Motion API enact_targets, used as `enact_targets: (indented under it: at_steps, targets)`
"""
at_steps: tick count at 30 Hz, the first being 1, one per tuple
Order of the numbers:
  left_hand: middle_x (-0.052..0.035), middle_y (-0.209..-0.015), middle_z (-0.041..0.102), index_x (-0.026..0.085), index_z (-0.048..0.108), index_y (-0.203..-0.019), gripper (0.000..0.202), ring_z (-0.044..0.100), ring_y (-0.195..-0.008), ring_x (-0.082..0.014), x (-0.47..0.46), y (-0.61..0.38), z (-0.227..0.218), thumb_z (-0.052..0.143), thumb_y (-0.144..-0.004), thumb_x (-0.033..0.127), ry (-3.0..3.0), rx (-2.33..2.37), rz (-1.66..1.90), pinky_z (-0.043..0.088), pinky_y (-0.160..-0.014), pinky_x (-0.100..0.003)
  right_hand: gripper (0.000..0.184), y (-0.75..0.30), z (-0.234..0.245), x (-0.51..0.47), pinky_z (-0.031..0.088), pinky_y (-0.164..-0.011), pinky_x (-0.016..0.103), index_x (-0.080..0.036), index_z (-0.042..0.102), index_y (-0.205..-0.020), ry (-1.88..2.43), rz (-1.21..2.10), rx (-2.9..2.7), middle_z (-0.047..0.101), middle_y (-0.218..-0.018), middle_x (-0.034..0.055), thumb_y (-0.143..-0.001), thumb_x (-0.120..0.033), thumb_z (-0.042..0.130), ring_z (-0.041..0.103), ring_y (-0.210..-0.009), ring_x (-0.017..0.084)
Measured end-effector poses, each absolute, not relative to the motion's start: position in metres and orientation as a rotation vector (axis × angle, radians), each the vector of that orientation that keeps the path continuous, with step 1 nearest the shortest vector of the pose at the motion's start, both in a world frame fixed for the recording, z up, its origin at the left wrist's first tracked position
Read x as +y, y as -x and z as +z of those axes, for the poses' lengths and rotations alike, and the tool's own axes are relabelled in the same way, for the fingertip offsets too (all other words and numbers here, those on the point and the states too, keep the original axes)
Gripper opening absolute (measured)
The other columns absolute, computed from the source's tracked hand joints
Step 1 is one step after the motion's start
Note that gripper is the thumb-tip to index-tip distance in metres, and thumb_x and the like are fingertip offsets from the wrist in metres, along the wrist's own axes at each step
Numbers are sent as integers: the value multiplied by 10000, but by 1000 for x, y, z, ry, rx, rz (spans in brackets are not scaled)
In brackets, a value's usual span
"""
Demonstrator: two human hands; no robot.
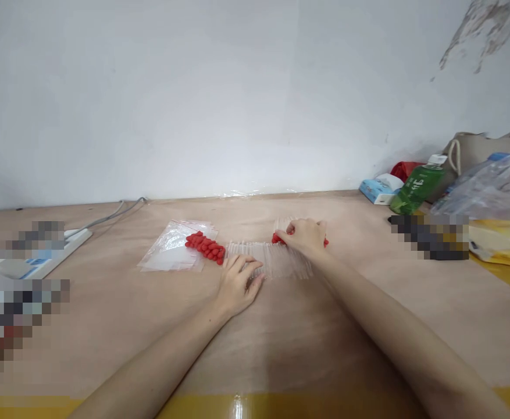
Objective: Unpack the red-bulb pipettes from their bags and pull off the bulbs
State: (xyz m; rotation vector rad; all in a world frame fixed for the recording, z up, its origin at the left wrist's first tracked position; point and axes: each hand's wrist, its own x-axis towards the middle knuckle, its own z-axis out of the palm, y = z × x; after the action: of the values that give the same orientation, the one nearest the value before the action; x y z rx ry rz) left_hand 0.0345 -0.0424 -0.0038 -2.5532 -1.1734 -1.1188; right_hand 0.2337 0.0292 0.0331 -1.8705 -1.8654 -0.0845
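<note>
A row of thin clear plastic tubes [272, 259] lies side by side on the table. My left hand [239, 285] rests at the near left end of that row, its fingers bent but apart, holding nothing visible. Left of it is a heap of small red pieces [204, 247], partly on flat clear plastic bags [163, 250]. Beyond the row, my right hand [305, 235] is closed, with thumb and fingertips over more red pieces [275, 238]. More clear tubes [284, 223] show behind its fingers. Whether a piece is pinched there is hidden.
To the right stand a green bottle [420, 186], a blue tissue box [379, 189] and plastic bags [490, 186]. A white power strip [69, 247] with a grey cable lies at the left. A white wall [237, 105] closes off the back of the table.
</note>
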Motion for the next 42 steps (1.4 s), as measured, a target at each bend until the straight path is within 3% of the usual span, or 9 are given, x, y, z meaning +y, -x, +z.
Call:
enact_targets:
  at_steps: [3, 10, 16, 20, 26, 30, 32, 38, 42]
  targets:
    - [-63, -912, 591, 191, 613, -937, 181, 505, -873, -196, -43, -33, -5, 524, -795, 261, 2562, -1180, -1109, 373, -759, -349, 433, -210, 31, 38, 264, -750, 438, -157, 649, -709, 1992, -104, -1863, 640, -748, 127, -723, -539, 445, 558, -783, 283]
    - [-57, -921, 588, 197, 612, -922, 162, 497, -890, -194, -42, -33, -7, 519, -797, 240, 2576, -1165, -1117, 361, -779, -352, 323, -201, 28, 51, 280, -769, 432, -146, 662, -872, 2134, 66, -1794, 649, -855, 160, -739, -372, 474, 578, -848, 295]
    - [-56, -918, 587, 200, 608, -920, 158, 499, -890, -196, -42, -32, -6, 518, -798, 246, 2587, -1174, -1123, 361, -777, -354, 247, -216, 40, 49, 315, -756, 402, -184, 669, -687, 2107, 158, -1690, 654, -660, 81, -697, -347, 484, 592, -722, 244]
    - [-59, -924, 587, 197, 602, -946, 176, 496, -890, -197, -42, -32, -6, 520, -799, 248, 2582, -1171, -1127, 361, -779, -357, 279, -242, 49, 34, 362, -676, 324, -209, 614, -558, 1904, 250, -1643, 608, -523, 13, -715, -398, 481, 569, -592, 178]
    - [-74, -982, 561, 190, 546, -1074, 277, 496, -924, -204, -42, -33, -6, 504, -807, 251, 2562, -1162, -1116, 373, -805, -361, 245, -270, 36, 0, 359, -500, 239, -190, 537, -608, 1513, 317, -1676, 612, -586, 9, -709, -412, 558, 535, -529, 133]
    - [-117, -1160, 487, 188, 410, -1253, 447, 455, -1057, -232, -44, -33, -4, 492, -821, 273, 2491, -1122, -1122, 353, -876, -382, 170, -266, 14, -30, 376, -627, 281, -188, 556, -691, 1133, 69, -1934, 614, -662, 19, -761, -343, 563, 525, -625, 142]
    - [-111, -1183, 488, 212, 442, -1233, 425, 451, -1069, -237, -45, -33, -3, 510, -819, 278, 2479, -1043, -1073, 339, -880, -384, 104, -261, 4, -44, 351, -680, 307, -193, 589, -782, 1021, -94, -2033, 617, -688, 21, -787, -291, 553, 514, -676, 151]
    - [-22, -874, 638, 259, 589, -1032, 222, 518, -795, -165, -50, -35, -2, 549, -814, 272, 2410, -912, -942, 293, -789, -364, 192, -251, -15, -58, 313, -690, 305, -184, 587, -992, 802, -250, -2141, 644, -811, 33, -809, -187, 529, 483, -730, 146]
    - [9, -698, 621, 216, 624, -816, 105, 495, -702, -137, -52, -35, -1, 530, -829, 260, 2481, -901, -882, 278, -772, -356, 151, -250, -17, -58, 274, -716, 315, -209, 624, -931, 866, -287, -2144, 612, -734, 15, -810, -200, 534, 455, -703, 134]
